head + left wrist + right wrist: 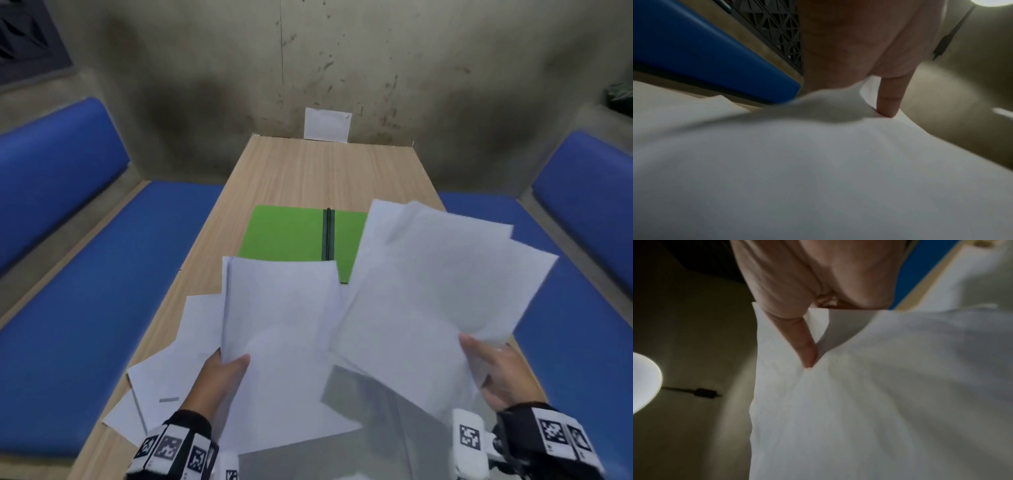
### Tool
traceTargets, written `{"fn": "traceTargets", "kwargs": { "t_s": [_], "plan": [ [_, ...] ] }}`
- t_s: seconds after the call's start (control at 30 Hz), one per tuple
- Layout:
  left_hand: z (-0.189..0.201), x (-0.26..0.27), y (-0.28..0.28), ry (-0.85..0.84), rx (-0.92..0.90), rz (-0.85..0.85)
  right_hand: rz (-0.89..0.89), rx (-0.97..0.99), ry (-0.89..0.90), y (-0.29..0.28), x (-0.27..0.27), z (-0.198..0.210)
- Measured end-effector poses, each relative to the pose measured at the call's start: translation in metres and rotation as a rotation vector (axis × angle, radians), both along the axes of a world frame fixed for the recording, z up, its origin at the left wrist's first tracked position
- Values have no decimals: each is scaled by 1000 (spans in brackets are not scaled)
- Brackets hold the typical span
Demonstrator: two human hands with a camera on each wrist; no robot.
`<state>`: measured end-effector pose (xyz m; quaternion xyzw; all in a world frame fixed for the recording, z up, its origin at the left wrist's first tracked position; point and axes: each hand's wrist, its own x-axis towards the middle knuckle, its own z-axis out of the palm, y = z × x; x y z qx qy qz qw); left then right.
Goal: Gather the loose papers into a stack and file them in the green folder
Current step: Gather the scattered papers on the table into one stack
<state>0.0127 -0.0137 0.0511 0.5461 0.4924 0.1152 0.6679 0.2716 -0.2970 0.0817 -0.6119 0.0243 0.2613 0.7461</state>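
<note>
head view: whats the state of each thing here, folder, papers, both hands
green folder: lying flat on the table, near edge partly covered by papers
left-hand papers: lifted, roughly squared bundle
right-hand papers: lifted, fanned out, not aligned
papers on the table: loose, overlapping, at the left edge
left hand: grips its bundle at the lower corner
right hand: grips its fanned sheets at the lower edge

A long wood-grain counter (pixel 308 171) ran up to a stained concrete wall (pixel 342 51), blue padded benches (pixel 85 291) flanked both sides, and a dark lattice grille (pixel 27 37) sat upper left.
</note>
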Motion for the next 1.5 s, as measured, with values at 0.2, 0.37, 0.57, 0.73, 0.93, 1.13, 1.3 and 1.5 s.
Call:
{"fn": "traceTargets", "kwargs": {
  "t_s": [0.2, 0.37, 0.57, 0.73, 0.93, 1.13, 1.3, 1.5],
  "plan": [
    [21, 29, -27, -184, -55, -59, 300, -55, 86, 46, -47, -21],
    [39, 35, -40, -364, -109, -109, 359, -38, 95, 57, -61, -20],
    [40, 40, -39, -277, 232, -237, 317, -104, -118, 50, -51, -12],
    [11, 43, -37, -219, 268, -514, 436, -166, -222, 42, -47, 1],
    [0, 46, -26, -43, 322, -710, 400, -315, -253, 49, -53, -16],
    [-26, 46, 21, 497, 762, -938, 160, -385, -267, 43, -41, -14],
    [-45, 40, 20, 754, 952, -1050, 7, -479, -85, 7, -14, -29],
    [-38, 42, 28, 779, 925, -1016, 41, -680, 34, -26, -3, -62]
  ]
}}
